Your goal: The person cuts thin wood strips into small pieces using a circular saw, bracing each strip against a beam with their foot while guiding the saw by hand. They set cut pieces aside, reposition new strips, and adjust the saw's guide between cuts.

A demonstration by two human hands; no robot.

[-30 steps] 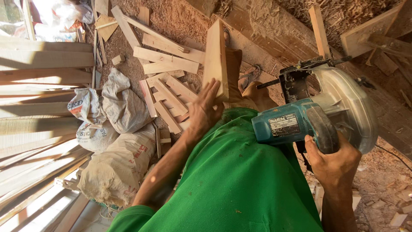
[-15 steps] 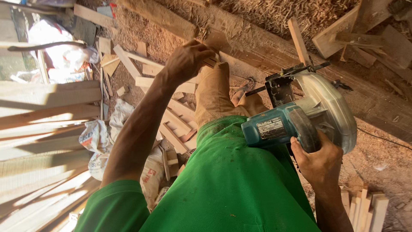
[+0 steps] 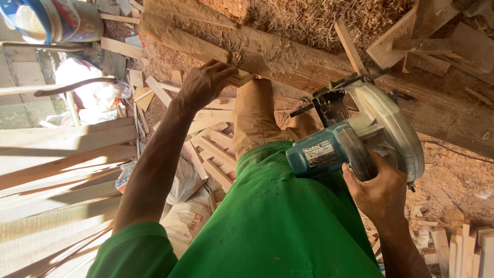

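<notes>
My left hand (image 3: 205, 82) reaches out and grips a small flat piece of wood (image 3: 243, 77), pressing it against the side of a long rough timber beam (image 3: 309, 56). My right hand (image 3: 380, 191) holds a teal and silver circular saw (image 3: 355, 139) by its handle, raised above my green shirt and apart from the beam. The saw's round blade guard (image 3: 391, 128) faces right. My leg in tan trousers (image 3: 254, 113) stretches toward the beam between the two hands.
Short wooden offcuts (image 3: 216, 154) litter the ground beside white sacks (image 3: 188, 216). Long planks (image 3: 67, 149) lie on the left. A blue and white bucket (image 3: 51, 20) stands top left. Sawdust (image 3: 319, 15) is heaped behind the beam. Stacked slats (image 3: 468, 247) sit bottom right.
My left hand has carried the piece of wood away from my body and up to the beam. The saw in my right hand has stayed in about the same place.
</notes>
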